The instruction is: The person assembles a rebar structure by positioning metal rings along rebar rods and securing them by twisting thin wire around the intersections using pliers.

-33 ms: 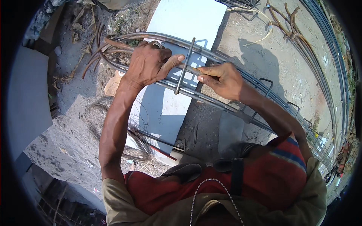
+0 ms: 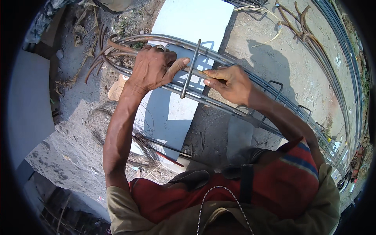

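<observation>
Step in hand (judged): positioning the stirrup (image 2: 187, 81) on the bars (image 2: 219, 57). The stirrup stands across the bars, above the white board (image 2: 188, 17), between the two hands. Left hand (image 2: 150, 68): fingers curled over the bars, thumb extended toward the stirrup; fingertips hidden, so firmness of grip cannot be told. Right hand (image 2: 233, 84): thumb and forefinger narrowed in a pinch on the middle bar (image 2: 197, 72), just beside the stirrup. Other stirrups (image 2: 276, 83) stand farther along, to the right. Next move (judged): hold the middle bar steady, set the stirrup square, then secure the crossing.
</observation>
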`<state>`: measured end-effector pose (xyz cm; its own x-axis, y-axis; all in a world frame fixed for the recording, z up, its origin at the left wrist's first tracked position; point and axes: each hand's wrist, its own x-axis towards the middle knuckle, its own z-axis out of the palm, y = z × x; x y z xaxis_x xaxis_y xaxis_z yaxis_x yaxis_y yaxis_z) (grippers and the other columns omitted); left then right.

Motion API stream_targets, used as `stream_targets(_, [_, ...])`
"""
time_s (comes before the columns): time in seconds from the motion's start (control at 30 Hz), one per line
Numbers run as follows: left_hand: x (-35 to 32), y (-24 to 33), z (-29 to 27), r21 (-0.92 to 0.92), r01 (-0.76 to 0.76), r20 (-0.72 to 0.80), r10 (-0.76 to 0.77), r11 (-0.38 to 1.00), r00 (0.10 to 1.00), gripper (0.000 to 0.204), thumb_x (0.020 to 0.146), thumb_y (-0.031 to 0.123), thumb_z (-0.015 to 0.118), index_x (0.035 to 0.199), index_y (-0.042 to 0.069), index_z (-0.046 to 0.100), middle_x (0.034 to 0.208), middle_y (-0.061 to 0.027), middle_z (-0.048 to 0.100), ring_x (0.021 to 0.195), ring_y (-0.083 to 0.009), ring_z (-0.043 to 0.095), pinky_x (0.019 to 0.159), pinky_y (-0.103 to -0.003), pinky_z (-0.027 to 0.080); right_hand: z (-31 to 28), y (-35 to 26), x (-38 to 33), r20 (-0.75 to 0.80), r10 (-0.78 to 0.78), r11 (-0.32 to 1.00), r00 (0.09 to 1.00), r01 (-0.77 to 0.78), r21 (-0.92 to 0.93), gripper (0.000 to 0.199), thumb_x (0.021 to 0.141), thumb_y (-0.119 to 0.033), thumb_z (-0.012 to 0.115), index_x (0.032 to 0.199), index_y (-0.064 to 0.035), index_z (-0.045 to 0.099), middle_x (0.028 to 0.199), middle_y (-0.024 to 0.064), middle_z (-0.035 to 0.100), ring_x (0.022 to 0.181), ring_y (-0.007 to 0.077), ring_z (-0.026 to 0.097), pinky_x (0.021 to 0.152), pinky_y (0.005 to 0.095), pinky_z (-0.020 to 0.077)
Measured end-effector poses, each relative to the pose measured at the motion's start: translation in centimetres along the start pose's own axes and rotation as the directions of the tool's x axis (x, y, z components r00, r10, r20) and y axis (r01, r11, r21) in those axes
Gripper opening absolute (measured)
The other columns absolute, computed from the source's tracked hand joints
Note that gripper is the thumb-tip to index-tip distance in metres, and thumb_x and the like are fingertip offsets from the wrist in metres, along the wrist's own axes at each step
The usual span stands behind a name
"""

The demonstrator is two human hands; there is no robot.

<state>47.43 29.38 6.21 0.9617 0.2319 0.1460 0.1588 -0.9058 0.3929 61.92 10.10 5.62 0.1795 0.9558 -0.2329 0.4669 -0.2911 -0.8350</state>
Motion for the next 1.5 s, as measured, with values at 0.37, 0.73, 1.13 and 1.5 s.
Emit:
stream_targets(0.37, [4.5, 1.1, -0.5, 0.132, 0.100, 0.294, -0.135, 0.986, 0.946, 0.057, 0.088, 0.044, 0.053, 0.051, 0.002, 0.061, 0.043, -0.0154, 0.049, 0.042, -0.0319, 0.052, 0.044, -0.040, 0.041, -0.9, 0.3, -2.2, -0.105, 0.002, 0.995, 0.994, -0.013, -0.101, 0.030, 0.090, -0.022, 0.053, 0.109, 0.0010, 0.057, 0.083, 0.0170, 0.063, 0.071, 0.0272, 0.063, 0.066, 0.0390, 0.0502])
stream_targets(0.73, [3.8, -1.5, 0.0, 0.218, 0.194, 0.530, -0.283, 0.956, 0.800, 0.049, 0.093, 0.035, 0.048, 0.071, -0.009, 0.047, 0.059, -0.0228, 0.042, 0.055, -0.0350, 0.035, 0.055, -0.047, 0.033, -1.2, 2.7, -13.2, -0.457, -0.300, 0.882, 0.837, 0.061, -0.467, 0.039, 0.074, -0.017, 0.067, 0.109, -0.0088, 0.054, 0.103, 0.0069, 0.051, 0.100, 0.0228, 0.050, 0.084, 0.0390, 0.0392])
stream_targets(1.13, [2.8, -5.0, 1.5, 0.230, 0.106, 0.371, -0.188, 0.967, 0.909, 0.063, 0.093, 0.049, 0.041, 0.064, -0.007, 0.044, 0.053, -0.0167, 0.034, 0.050, -0.0308, 0.033, 0.055, -0.050, 0.031, -3.7, 4.0, -18.1, -0.674, 0.133, 0.875, 0.727, -0.405, -0.264, 0.036, 0.085, -0.040, 0.056, 0.089, -0.0045, 0.059, 0.082, 0.0106, 0.057, 0.075, 0.0268, 0.057, 0.071, 0.0405, 0.0419])
stream_targets(1.5, [3.9, -3.6, 0.8, 0.307, 0.234, 0.512, -0.367, 0.923, 0.777, 0.041, 0.093, 0.031, 0.045, 0.076, -0.007, 0.044, 0.071, -0.0261, 0.045, 0.066, -0.0452, 0.040, 0.059, -0.049, 0.032, -4.4, 6.6, -17.7, -0.538, 0.374, 0.761, 0.756, -0.581, -0.288, 0.073, 0.079, -0.067, 0.049, 0.040, -0.0056, 0.046, 0.034, 0.0086, 0.037, 0.032, 0.0249, 0.043, 0.035, 0.0390, 0.0332])
